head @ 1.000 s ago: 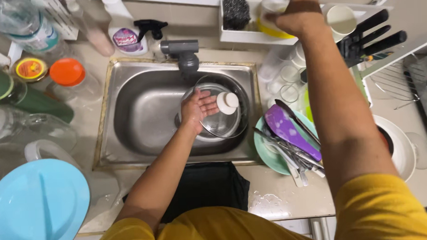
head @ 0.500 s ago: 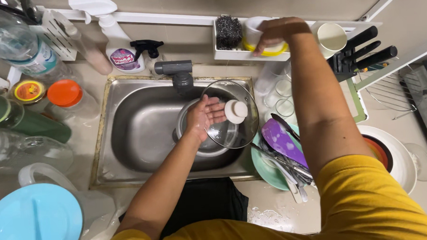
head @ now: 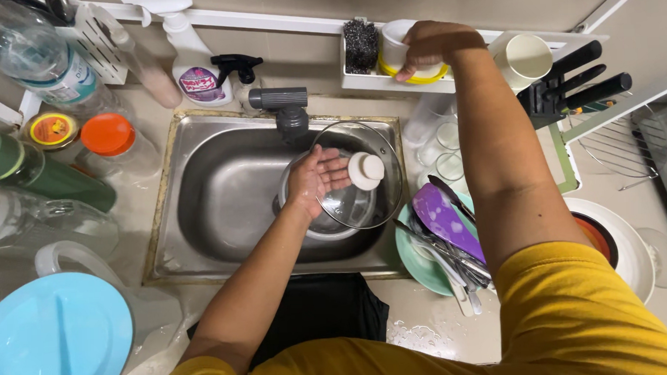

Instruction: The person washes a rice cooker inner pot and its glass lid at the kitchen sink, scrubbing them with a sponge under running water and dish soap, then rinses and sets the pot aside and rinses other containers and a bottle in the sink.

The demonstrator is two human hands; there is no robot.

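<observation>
- Glass lid [head: 363, 201]: clear, with a white knob [head: 365, 170] at its centre.
- Sink [head: 223, 206]: dull silver steel; grey tap [head: 283, 108] at twelve o'clock.
- Scourer [head: 356, 45]: dark grey, at one o'clock from the sink.
- Cup [head: 396, 43]: white, in a yellow ring.
- Plate [head: 417, 255]: pale green, at three o'clock; on it a purple spatula [head: 447, 220].
- Jar cap [head: 108, 134]: orange, at nine o'clock.
- Large lid [head: 54, 338]: light blue, at seven o'clock.
- Sleeves [head: 596, 311]: mustard yellow.
</observation>
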